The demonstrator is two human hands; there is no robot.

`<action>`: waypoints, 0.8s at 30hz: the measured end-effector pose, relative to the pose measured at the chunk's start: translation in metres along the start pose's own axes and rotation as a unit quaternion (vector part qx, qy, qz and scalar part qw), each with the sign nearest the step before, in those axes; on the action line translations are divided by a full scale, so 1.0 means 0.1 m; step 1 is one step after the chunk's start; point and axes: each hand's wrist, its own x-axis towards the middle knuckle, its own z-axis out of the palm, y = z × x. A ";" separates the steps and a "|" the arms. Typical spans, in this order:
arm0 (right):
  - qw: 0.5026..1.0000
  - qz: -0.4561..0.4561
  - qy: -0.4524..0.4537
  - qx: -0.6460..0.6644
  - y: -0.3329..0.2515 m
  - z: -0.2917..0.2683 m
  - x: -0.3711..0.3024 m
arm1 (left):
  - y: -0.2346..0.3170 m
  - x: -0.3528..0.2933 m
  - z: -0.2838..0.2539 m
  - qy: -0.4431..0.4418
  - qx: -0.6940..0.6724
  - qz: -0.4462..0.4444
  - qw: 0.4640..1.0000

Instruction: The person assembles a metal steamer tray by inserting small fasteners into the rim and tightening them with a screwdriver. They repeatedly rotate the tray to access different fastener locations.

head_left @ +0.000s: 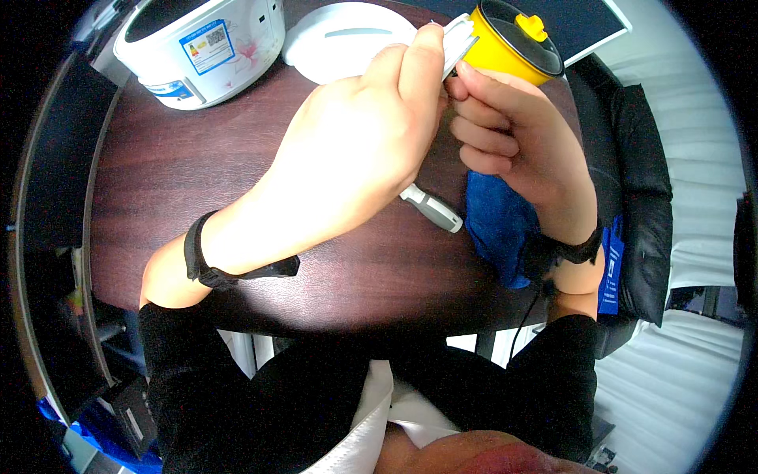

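L hand (359,134) closed on thin white piece (459,41), held up top ctr., just L of yellow pot (505,49) in view. R hand (517,130): fingers curled, thumb + index at piece's lower end (can't tell if pinching or only touching). White cooker body (249,49) far L on dk. brown table (181,158); round white lid (335,35) beside it. Grey-and-white handle (434,209) below hands; blue cloth (497,229) nr. R wrist.

I see 1 head-worn fisheye facing down, close above the left hand (367,138), right hand (513,130) and table (178,178).
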 end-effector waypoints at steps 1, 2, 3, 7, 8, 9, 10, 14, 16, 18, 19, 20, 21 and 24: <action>0.997 -0.020 0.022 -0.074 0.01 0.02 -0.01 | -0.01 0.01 0.00 -0.002 -0.004 -0.002 1.000; 0.983 -0.057 0.054 -0.164 0.02 0.03 0.00 | -0.01 0.02 0.00 -0.001 -0.009 -0.001 1.000; 0.956 -0.106 0.087 -0.259 0.04 0.06 -0.01 | -0.02 0.03 0.01 -0.001 -0.014 0.000 1.000; 0.748 -0.344 0.199 -0.532 0.14 0.07 0.06 | 0.00 0.03 -0.02 -0.005 -0.009 -0.005 1.000; 0.726 -0.348 0.202 -0.559 0.10 0.06 0.06 | 0.00 0.03 -0.03 -0.009 -0.011 -0.004 1.000; 0.703 -0.350 0.204 -0.585 0.07 0.06 0.05 | 0.00 0.02 -0.04 -0.012 -0.013 -0.002 1.000; 0.696 -0.356 0.200 -0.590 0.06 0.05 0.05 | -0.01 0.02 -0.04 -0.016 -0.015 -0.001 1.000; 0.708 -0.381 0.184 -0.565 0.07 0.02 0.10 | -0.02 0.02 -0.03 -0.017 -0.003 0.009 1.000; 0.762 -0.380 0.172 -0.495 0.12 0.01 0.12 | -0.02 0.02 -0.03 -0.020 0.003 0.011 1.000; 0.837 -0.358 0.154 -0.383 0.17 0.01 0.12 | 0.00 0.01 -0.02 -0.027 0.011 0.013 0.999; 0.921 -0.254 0.117 -0.272 0.13 0.02 0.08 | 0.01 0.00 -0.01 -0.031 0.016 0.014 0.999; 0.975 -0.142 0.075 -0.151 0.04 0.01 0.00 | 0.03 -0.02 -0.01 -0.030 0.018 0.012 0.999; 0.999 -0.027 0.030 -0.026 -0.02 0.01 -0.04 | 0.04 -0.04 -0.01 -0.030 0.020 0.011 0.999; 0.983 0.046 -0.042 0.171 0.00 -0.01 -0.03 | 0.04 -0.08 -0.01 -0.016 0.011 0.005 1.000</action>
